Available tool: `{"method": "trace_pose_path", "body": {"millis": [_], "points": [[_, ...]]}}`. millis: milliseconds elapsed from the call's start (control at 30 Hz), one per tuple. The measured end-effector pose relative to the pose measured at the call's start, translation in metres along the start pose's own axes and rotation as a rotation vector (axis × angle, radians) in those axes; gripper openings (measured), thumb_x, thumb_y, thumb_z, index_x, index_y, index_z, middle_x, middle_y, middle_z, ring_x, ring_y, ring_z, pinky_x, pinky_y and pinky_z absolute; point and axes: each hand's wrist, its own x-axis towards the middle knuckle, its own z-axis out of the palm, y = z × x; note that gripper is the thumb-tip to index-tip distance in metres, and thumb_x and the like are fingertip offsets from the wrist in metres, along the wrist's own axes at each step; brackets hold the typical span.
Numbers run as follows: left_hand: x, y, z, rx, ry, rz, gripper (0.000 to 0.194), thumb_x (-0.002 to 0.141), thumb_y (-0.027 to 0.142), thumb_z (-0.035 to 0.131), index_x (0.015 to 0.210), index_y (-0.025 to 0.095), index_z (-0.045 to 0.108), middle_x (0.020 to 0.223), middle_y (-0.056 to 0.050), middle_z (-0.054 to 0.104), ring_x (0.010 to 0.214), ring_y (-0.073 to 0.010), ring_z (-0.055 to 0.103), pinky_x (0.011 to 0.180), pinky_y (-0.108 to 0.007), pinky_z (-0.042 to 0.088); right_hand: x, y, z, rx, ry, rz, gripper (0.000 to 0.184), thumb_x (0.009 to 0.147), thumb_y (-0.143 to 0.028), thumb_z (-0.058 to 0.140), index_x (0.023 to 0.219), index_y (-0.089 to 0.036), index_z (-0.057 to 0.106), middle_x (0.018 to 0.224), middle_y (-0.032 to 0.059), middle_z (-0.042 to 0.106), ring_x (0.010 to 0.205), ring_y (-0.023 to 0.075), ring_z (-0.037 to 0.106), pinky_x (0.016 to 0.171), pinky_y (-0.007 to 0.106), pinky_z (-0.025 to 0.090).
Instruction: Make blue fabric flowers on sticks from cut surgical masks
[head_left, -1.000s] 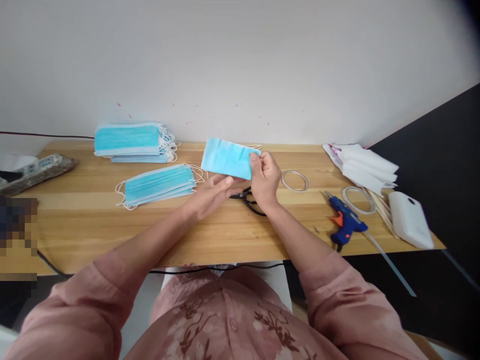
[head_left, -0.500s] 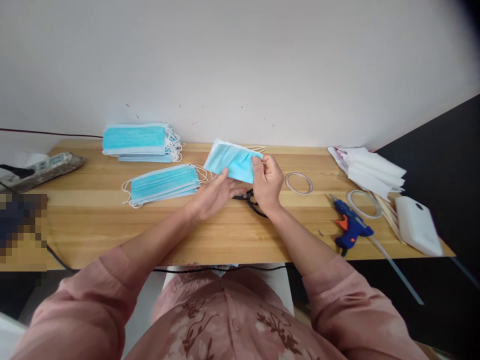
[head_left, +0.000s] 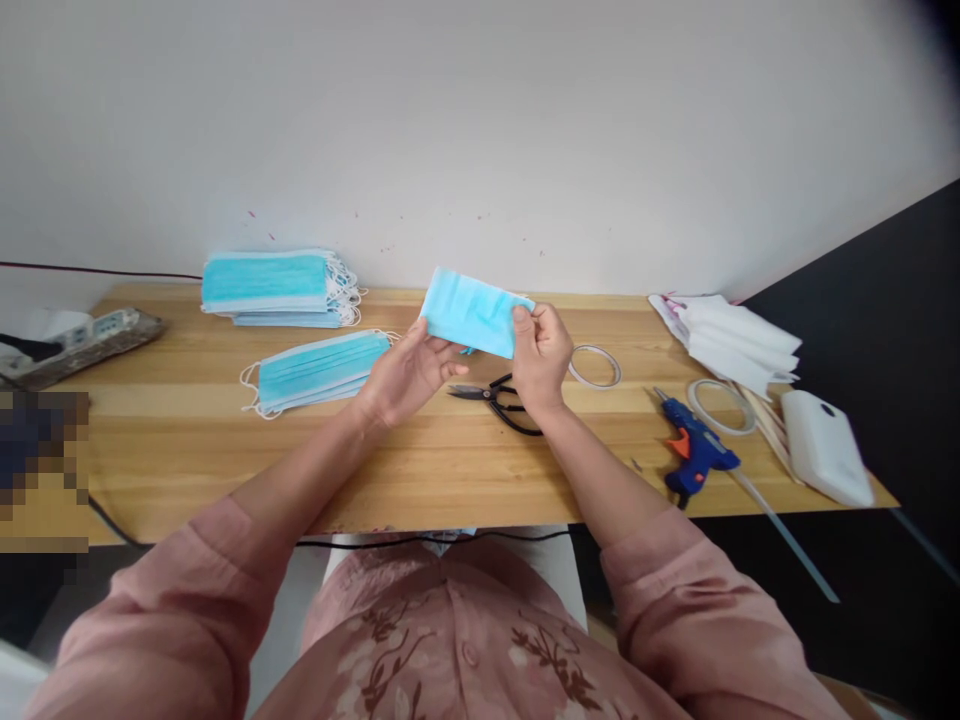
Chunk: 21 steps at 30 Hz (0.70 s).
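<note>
A light blue face mask [head_left: 476, 312], opened out and slightly creased, is raised above the table; no ear loops show on it. My right hand [head_left: 541, 360] pinches its right end, thumb on top and fingers curled behind. At the lower left corner, my left hand [head_left: 409, 378] holds the mask lightly between thumb and fingers, palm turned up. Black-handled scissors [head_left: 489, 394] lie below, partly covered by my right hand. To the left is a small pile of blue masks with white loops [head_left: 319, 372], and behind it a taller mask stack [head_left: 266, 285].
A roll of tape [head_left: 595, 367] lies right of my hands. Farther right are a blue glue gun [head_left: 697, 445], another tape roll [head_left: 721, 407], white folded sheets [head_left: 739, 340] and a white box-like object [head_left: 825, 447]. A power strip [head_left: 94, 340] sits at the far left, by the wall.
The mask has been lifted a little and tilted to show more of its face. My left hand has shifted left along its lower edge, uncovering more of the scissors.
</note>
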Motion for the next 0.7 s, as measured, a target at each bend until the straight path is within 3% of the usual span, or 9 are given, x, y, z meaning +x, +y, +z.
{"method": "trace_pose_path", "body": {"millis": [167,367,600,700], "points": [[-0.003,0.002,0.005,-0.057,0.037,-0.005,0.031,0.103,0.039,0.048,0.119,0.019,0.067,0.121,-0.009,0.073,0.116,-0.0223,0.067,0.085,-0.032,0.061,-0.001,0.004,0.002,0.021,-0.023,-0.017,0.038,0.097,-0.054,0.051,0.075,-0.023,0.048,0.061,-0.0058,0.041,0.058,0.0114,0.039,0.056,0.025,0.033],[-0.003,0.000,0.008,-0.096,0.038,0.047,0.035,0.104,0.039,0.046,0.125,0.018,0.064,0.123,-0.011,0.073,0.131,-0.0246,0.061,0.108,-0.041,0.054,-0.005,0.001,0.003,0.015,-0.038,-0.015,0.034,0.098,-0.049,0.051,0.076,-0.023,0.047,0.061,-0.0060,0.043,0.057,0.0108,0.040,0.056,0.025,0.033],[0.000,-0.001,0.001,-0.076,0.049,0.089,0.033,0.101,0.041,0.052,0.122,0.019,0.065,0.122,-0.011,0.074,0.128,-0.0242,0.063,0.111,-0.043,0.052,-0.007,0.005,0.005,0.048,-0.069,0.015,0.037,0.099,-0.051,0.049,0.075,-0.024,0.045,0.055,-0.0071,0.045,0.053,0.0111,0.044,0.055,0.025,0.037],[0.003,0.003,-0.004,-0.008,0.125,0.119,0.031,0.099,0.042,0.056,0.116,0.018,0.065,0.121,-0.012,0.074,0.120,-0.0246,0.068,0.107,-0.045,0.053,0.001,0.011,0.001,0.063,-0.141,0.034,0.037,0.100,-0.053,0.047,0.077,-0.024,0.049,0.058,-0.0056,0.053,0.055,0.0122,0.052,0.059,0.026,0.043]]}}
